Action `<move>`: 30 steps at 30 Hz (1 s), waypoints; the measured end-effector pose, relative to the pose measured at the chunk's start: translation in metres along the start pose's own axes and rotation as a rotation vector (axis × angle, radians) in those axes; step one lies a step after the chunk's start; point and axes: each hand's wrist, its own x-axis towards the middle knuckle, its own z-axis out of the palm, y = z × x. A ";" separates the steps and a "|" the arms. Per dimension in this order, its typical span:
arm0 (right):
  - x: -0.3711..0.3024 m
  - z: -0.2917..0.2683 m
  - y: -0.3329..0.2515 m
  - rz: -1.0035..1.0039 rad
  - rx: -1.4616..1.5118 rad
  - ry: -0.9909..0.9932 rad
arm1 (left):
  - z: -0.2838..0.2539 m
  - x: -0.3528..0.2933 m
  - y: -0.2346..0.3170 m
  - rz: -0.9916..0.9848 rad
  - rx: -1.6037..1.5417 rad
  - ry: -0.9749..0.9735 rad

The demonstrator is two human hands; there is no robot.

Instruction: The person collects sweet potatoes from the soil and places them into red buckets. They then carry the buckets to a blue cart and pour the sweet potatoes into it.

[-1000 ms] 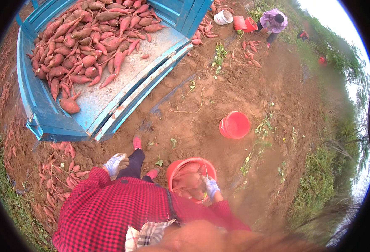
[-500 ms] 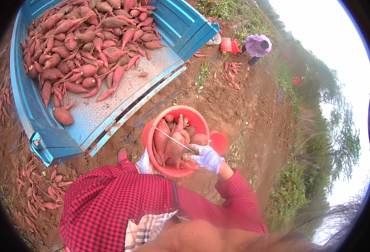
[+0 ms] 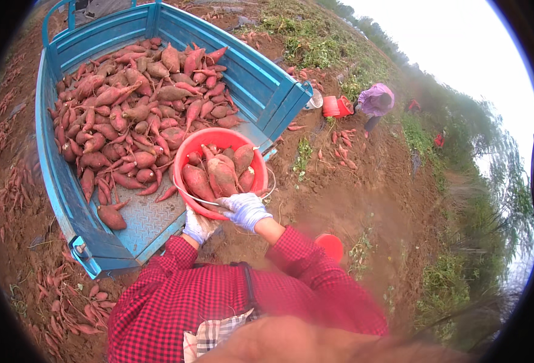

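The right hand (image 3: 247, 210) has fingers gripping the red bucket (image 3: 218, 137); the left hand (image 3: 199, 227), I cannot tell; tilting could spill sweet potatoes (image 3: 221, 176).

We see both arms brought forward from the torso in a red-and-black checked shirt (image 3: 188, 302), the hands close together in front of it. Our left grip, a hand in a soiled white-and-lavender fabric glove (image 3: 199, 227), sits lower and farther left; its fingertips are hidden, so we cannot tell how far they curl. Our right grip, a hand in a matching pale lavender glove (image 3: 249, 212), has its back upward and its fingers, dirt-greyed at the ends (image 3: 226, 202), pointing left in a closed hold. Our right elbow is bent outward, the checked sleeve (image 3: 303, 254) stopping short of a bare wrist (image 3: 269, 230).
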 end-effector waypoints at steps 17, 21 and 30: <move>-0.043 0.030 0.095 -0.417 0.175 0.472 | 0.029 -0.026 -0.040 0.255 0.135 0.138; -0.041 0.022 0.099 -0.511 0.189 0.550 | 0.065 -0.039 -0.045 0.347 0.121 0.063; -0.022 0.035 0.108 -0.615 0.260 0.649 | 0.058 -0.043 -0.058 0.446 0.349 0.151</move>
